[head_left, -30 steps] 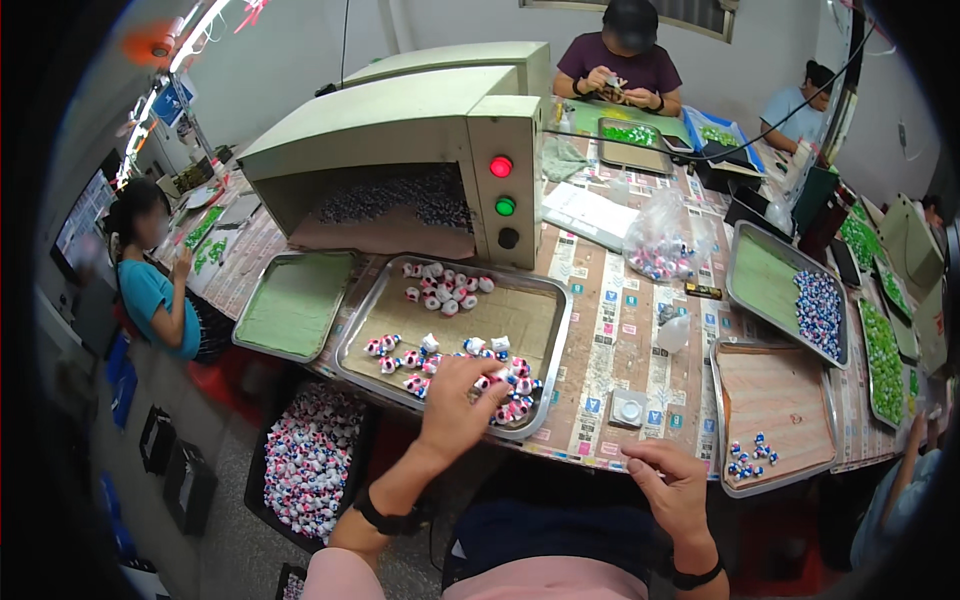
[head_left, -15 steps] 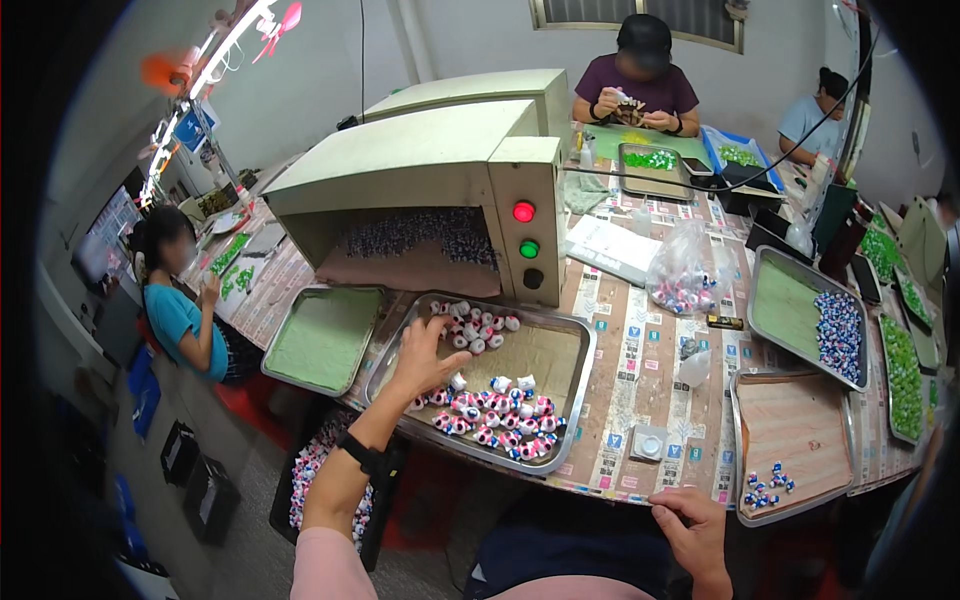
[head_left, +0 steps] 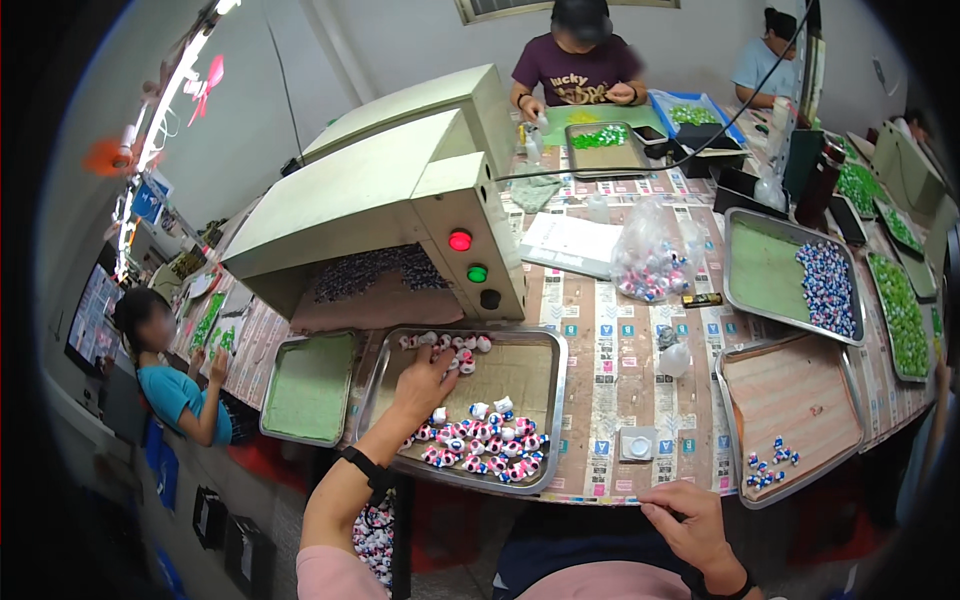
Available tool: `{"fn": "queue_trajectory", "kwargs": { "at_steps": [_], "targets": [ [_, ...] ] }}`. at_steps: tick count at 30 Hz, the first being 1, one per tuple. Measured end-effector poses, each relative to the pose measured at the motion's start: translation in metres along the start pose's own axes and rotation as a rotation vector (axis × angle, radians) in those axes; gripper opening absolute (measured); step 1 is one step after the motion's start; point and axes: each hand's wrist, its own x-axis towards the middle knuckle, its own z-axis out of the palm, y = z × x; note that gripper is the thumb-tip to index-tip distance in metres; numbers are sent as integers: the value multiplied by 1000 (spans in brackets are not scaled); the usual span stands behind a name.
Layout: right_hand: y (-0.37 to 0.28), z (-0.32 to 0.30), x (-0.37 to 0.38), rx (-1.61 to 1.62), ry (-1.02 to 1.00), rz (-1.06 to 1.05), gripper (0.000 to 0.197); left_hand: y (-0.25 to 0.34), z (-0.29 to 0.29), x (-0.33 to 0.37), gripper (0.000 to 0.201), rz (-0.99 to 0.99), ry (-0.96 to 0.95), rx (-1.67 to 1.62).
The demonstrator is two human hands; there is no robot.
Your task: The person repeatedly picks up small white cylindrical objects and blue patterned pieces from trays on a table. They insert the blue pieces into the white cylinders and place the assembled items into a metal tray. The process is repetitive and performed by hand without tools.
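My left hand point(head_left: 424, 383) reaches into a metal tray point(head_left: 551, 400), its fingertips among white figure heads point(head_left: 467, 353) at the tray's back. The fingers look apart, and the fingertips are partly hidden by the pieces. Nearer the front of that tray lies a cluster of small white figures point(head_left: 487, 437) with pink, red and blue markings. My right hand point(head_left: 690, 522) rests at the table's front edge, loosely bent, with thumb and fingers apart and nothing visible in it.
Behind the tray stands a beige oven-like machine point(head_left: 440, 210) with red and green lights. A green-lined tray point(head_left: 305, 388) sits left. Rightward are a tray with small blue-and-white pieces point(head_left: 826, 290), a brown-lined tray point(head_left: 790, 390) and a plastic bag point(head_left: 650, 255). Co-workers sit around the table.
My left hand's fingers have moved down among the white heads and drawn closer together. The view has turned slightly. My right hand stays by the table edge.
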Motion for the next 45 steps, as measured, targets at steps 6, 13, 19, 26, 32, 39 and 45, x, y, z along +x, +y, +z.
{"fn": "queue_trajectory", "kwargs": {
  "at_steps": [6, 13, 19, 26, 32, 39, 45],
  "targets": [
    [10, -11, -1, -23, 51, 7, 14, 1, -1, 3, 33, -47, -61, -29],
    [23, -86, -11, -266, 348, 116, 12, -5, 6, 2, 33, -26, -69, -68],
    [42, -159, -32, -463, 597, 270, 14, -15, 4, -1, 21, -346, 178, -651],
    [81, -155, -25, -598, 364, 244, 14, -5, -50, -30, 27, -762, 3, -2342],
    [88, -135, -4, -785, 364, 351, 13, 69, -61, -60, 26, -796, -106, -2756],
    [75, -126, 5, -80, 395, 371, 17, 183, -47, -73, 21, -992, -376, -2767],
    [53, -102, 5, 827, 212, 585, 25, 243, -41, -71, 35, -1026, -567, -2508]
  ]
}}
